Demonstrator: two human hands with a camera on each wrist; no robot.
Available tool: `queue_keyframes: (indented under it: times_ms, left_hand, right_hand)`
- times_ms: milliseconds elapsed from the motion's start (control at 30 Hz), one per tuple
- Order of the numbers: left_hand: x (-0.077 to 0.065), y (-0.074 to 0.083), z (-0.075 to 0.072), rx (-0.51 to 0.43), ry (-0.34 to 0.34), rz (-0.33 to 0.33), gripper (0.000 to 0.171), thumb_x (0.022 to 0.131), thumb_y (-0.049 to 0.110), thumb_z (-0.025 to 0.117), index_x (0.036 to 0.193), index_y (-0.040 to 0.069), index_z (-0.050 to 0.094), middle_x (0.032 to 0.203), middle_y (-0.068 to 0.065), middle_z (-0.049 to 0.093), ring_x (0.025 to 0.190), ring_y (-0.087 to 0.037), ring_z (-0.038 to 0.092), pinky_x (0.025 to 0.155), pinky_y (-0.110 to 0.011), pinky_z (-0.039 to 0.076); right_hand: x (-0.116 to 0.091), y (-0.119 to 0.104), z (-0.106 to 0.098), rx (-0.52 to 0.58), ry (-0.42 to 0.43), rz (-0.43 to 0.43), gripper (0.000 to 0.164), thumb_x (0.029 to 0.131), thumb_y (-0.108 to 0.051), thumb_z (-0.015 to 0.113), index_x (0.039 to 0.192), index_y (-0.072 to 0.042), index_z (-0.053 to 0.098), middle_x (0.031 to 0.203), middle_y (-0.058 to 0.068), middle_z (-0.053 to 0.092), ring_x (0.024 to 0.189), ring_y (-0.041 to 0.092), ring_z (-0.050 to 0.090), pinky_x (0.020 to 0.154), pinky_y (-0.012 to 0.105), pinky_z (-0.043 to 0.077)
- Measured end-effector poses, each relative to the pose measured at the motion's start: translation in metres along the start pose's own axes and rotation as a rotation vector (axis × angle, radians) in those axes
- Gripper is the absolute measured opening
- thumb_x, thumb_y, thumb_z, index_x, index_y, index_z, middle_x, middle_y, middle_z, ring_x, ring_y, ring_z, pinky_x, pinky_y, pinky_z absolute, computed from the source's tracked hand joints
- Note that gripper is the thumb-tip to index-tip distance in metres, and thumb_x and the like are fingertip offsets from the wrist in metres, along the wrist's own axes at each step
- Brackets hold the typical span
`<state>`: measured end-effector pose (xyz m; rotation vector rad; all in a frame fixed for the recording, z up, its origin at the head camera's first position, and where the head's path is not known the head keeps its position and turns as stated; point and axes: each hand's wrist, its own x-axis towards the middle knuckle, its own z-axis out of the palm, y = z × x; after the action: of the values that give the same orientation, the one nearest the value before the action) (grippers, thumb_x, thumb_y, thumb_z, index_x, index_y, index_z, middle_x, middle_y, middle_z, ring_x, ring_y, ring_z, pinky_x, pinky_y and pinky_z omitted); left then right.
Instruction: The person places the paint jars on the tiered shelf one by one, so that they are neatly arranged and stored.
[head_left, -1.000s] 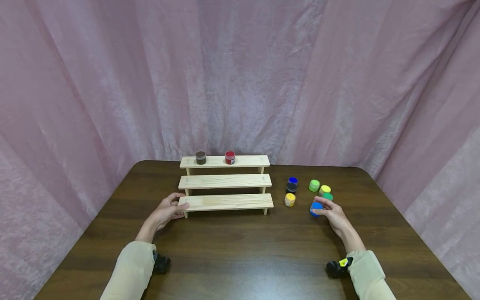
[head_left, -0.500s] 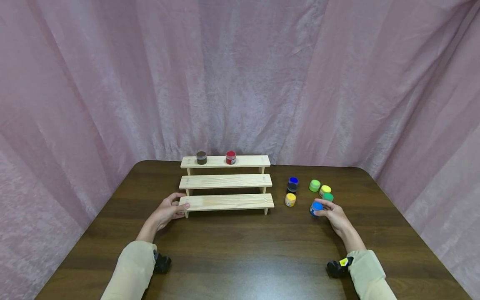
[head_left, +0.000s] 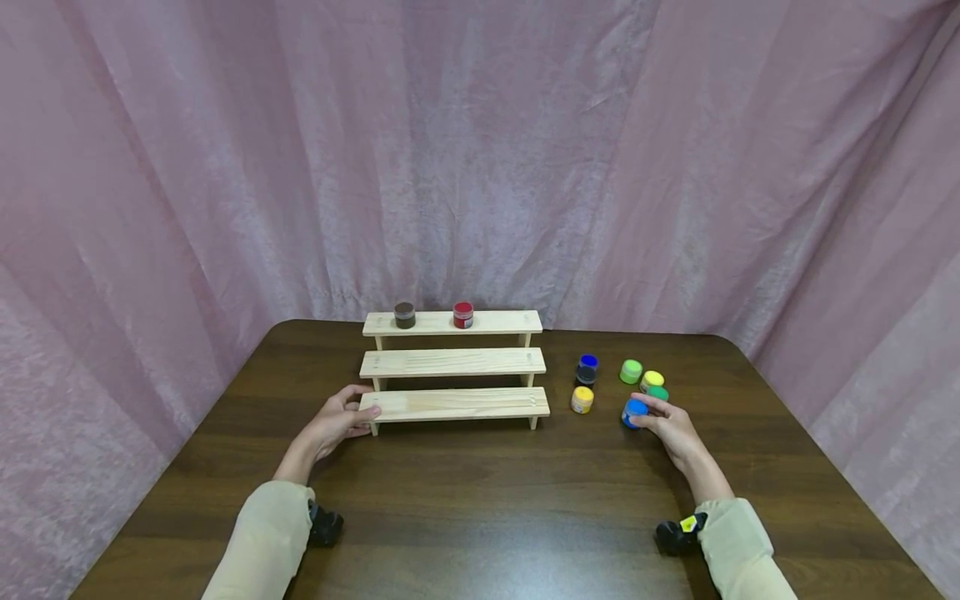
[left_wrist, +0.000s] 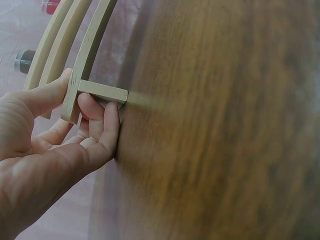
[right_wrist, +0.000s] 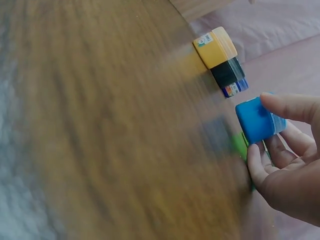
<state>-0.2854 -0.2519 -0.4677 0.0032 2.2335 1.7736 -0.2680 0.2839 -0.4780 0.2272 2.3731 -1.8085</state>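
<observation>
In the head view my left hand [head_left: 333,425] grips the left end of the lowest step of a three-tier wooden display stand [head_left: 457,404]. Thumb on top, fingers beneath by the front leg [left_wrist: 102,91], as the left wrist view shows. My right hand [head_left: 675,435] pinches a small blue paint jar [head_left: 633,413] between thumb and fingers, close over the table; the right wrist view shows the blue jar [right_wrist: 257,120] tilted there. On the top tier stand a dark brown jar [head_left: 405,316] and a red jar [head_left: 463,316].
Between stand and right hand, a yellow jar [head_left: 582,400], a black jar [head_left: 585,377] and a dark blue jar [head_left: 588,362] form a row. Behind the right hand are light green [head_left: 631,372], pale yellow [head_left: 652,380] and green jars [head_left: 657,394]. A pink curtain [head_left: 480,167] hangs behind the table.
The right hand's hold on the blue jar has shifted a little, and the jar has risen slightly. The left hand keeps its grip on the stand.
</observation>
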Motion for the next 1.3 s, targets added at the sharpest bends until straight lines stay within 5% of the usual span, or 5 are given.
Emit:
queue_keyframes:
  times_ms: [600,933,1100,1300]
  left_hand:
    - [0.003,-0.001,-0.001,-0.008,-0.003,0.010,0.059,0.097,0.015,0.060,0.145,-0.001,0.030,0.088,0.003,0.060,0.075,-0.008,0.057,0.081,-0.026,0.054]
    - [0.003,-0.003,0.000,-0.010,-0.006,0.014,0.059,0.097,0.014,0.060,0.145,-0.001,0.030,0.089,0.003,0.061,0.074,-0.008,0.058,0.080,-0.027,0.054]
    - [0.004,-0.003,0.000,-0.015,0.001,0.014,0.058,0.097,0.014,0.060,0.145,-0.001,0.030,0.090,0.003,0.061,0.073,-0.008,0.057,0.080,-0.026,0.054]
    - [0.003,-0.004,-0.001,-0.007,0.007,0.010,0.058,0.097,0.015,0.060,0.145,-0.001,0.030,0.093,0.001,0.061,0.074,-0.008,0.057,0.080,-0.027,0.054]
  right_hand:
    - [0.001,-0.017,0.002,0.050,0.028,-0.036,0.065,0.095,-0.020,0.063,0.149,0.002,0.034,0.144,0.017,0.039,0.091,-0.013,0.052,0.082,0.007,0.047]
    - [0.002,-0.023,0.008,0.089,0.048,-0.063,0.065,0.093,-0.017,0.067,0.146,0.005,0.037,0.115,-0.005,0.056,0.087,-0.011,0.057,0.082,0.010,0.049]
    - [0.004,-0.030,0.010,0.073,0.051,-0.072,0.064,0.093,-0.017,0.065,0.147,0.004,0.037,0.118,-0.002,0.055,0.088,-0.011,0.056,0.084,0.010,0.049]
    - [0.007,-0.043,0.013,0.014,0.037,-0.075,0.063,0.094,-0.022,0.065,0.148,-0.003,0.039,0.131,0.005,0.047,0.094,-0.006,0.052,0.109,0.036,0.042]
